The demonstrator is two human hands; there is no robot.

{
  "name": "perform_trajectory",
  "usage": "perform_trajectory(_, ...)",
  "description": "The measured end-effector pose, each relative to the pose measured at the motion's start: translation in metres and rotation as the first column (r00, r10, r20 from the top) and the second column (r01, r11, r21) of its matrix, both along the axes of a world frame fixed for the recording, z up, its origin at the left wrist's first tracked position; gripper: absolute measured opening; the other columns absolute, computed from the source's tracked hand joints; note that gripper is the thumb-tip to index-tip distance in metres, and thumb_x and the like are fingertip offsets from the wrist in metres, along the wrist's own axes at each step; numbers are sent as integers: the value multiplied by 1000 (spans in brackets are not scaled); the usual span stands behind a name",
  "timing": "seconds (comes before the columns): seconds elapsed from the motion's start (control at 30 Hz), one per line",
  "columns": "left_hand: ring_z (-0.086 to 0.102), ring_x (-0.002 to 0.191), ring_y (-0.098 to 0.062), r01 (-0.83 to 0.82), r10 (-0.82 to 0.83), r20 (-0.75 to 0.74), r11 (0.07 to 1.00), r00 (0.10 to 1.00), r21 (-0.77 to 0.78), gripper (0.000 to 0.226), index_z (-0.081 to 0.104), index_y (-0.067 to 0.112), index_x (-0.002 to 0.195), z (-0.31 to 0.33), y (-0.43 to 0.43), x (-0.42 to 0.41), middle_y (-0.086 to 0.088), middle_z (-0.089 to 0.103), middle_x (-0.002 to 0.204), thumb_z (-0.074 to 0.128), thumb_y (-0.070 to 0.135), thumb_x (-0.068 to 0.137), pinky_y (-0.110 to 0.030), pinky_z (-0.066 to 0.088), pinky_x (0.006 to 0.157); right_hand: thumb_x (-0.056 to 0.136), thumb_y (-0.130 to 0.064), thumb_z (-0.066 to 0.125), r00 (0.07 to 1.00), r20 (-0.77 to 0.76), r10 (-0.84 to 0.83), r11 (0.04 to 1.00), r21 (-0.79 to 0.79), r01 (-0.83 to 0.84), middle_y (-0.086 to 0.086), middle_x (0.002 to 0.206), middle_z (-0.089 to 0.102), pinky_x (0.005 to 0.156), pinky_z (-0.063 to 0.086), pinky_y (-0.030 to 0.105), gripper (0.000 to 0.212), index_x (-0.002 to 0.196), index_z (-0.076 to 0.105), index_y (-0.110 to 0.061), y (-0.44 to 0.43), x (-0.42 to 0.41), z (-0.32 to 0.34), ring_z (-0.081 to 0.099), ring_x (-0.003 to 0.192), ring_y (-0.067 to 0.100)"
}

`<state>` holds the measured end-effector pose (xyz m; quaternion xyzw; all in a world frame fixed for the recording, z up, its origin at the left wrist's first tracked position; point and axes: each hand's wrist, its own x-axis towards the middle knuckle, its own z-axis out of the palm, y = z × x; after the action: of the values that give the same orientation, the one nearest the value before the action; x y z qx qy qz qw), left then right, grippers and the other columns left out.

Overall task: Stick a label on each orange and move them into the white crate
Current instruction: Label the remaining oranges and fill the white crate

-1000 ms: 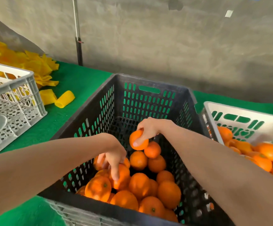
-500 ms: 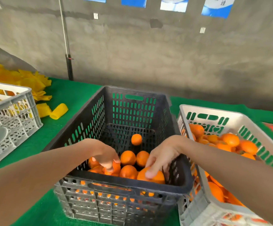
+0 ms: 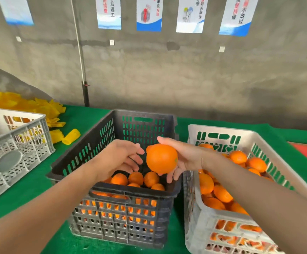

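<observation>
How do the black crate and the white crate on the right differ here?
The black crate is dark; the white crate is pale. Oranges lie low in the black crate but pile nearer the rim in the white crate. The held orange hangs over the black crate, not the white crate. Both are slotted plastic on green cloth.

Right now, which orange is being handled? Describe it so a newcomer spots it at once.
Find the black crate on the green table. Above its right side, the right hand holds one orange, the left hand close beside it. It alone is lifted; all others lie in crates.
</observation>
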<state>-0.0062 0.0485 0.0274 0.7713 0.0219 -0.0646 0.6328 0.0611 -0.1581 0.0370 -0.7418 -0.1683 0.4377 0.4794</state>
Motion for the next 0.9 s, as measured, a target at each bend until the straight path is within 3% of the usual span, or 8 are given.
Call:
perform_trajectory(0.17,65,56,-23,85,-90,-44,991,995,-105,40,63,-2,101,4,-52,-33,-15,69,71,53,36,94,-26,51,48,68,-62,54,995,92,-25,998,62,19,16,84,69,51,54,23,72,111,56,-6,-52,-38,10,66,61,22)
perform_trajectory(0.3,69,66,-30,158,-173,-94,976,980,-153,59,60,0,102,-5,-95,-66,-20,68,81,60,52,74,-30,55,55,73,-30,77,893,447,59,998,-4,-64,0,114,61,75,55,29,49,118,57,-24,-91,-70,12,62,98,14)
perform_trajectory(0.37,70,72,-29,215,-239,-116,959,964,-183,59,62,4,101,-13,-116,-81,-17,70,86,64,52,66,-31,57,61,71,-22,82,834,538,124,992,-57,-111,-9,119,57,86,54,28,55,118,56,-32,-108,-84,10,56,108,5)
perform_trajectory(0.53,71,91,-24,181,-283,-153,862,947,-474,51,61,6,111,-45,-159,-107,-8,74,99,73,29,68,-31,58,72,66,-17,86,835,542,97,993,9,-121,-6,122,57,87,51,24,71,123,48,-35,-131,-113,-12,56,110,5)
perform_trajectory(0.67,66,102,-30,-78,-43,-215,849,976,-523,67,54,7,120,-80,-165,-120,-13,65,116,77,8,58,-40,58,78,74,-12,80,860,477,-180,969,235,72,-3,123,59,81,52,25,57,121,52,-26,-150,-125,-55,61,102,6)
perform_trajectory(0.73,62,107,-35,-193,70,-256,846,964,-497,79,49,10,123,-99,-160,-127,-14,58,120,78,4,50,-42,57,80,81,-14,73,833,534,-145,989,74,124,0,112,65,79,50,23,31,110,63,-17,-156,-133,-92,62,93,8)
perform_trajectory(0.8,60,108,-36,-258,120,-294,831,948,-493,84,47,12,123,-115,-157,-136,-15,56,122,79,3,47,-40,56,79,88,-16,64,830,538,147,950,-312,34,4,102,67,83,48,27,13,97,68,-8,-159,-144,-137,62,94,17)
perform_trajectory(0.9,63,104,-36,-304,129,-351,806,927,-508,72,50,13,113,-134,-153,-147,-15,57,118,79,5,47,-35,58,71,93,-30,54,808,406,428,760,-645,-79,14,102,63,88,46,35,34,96,64,3,-155,-160,-189,58,100,30)
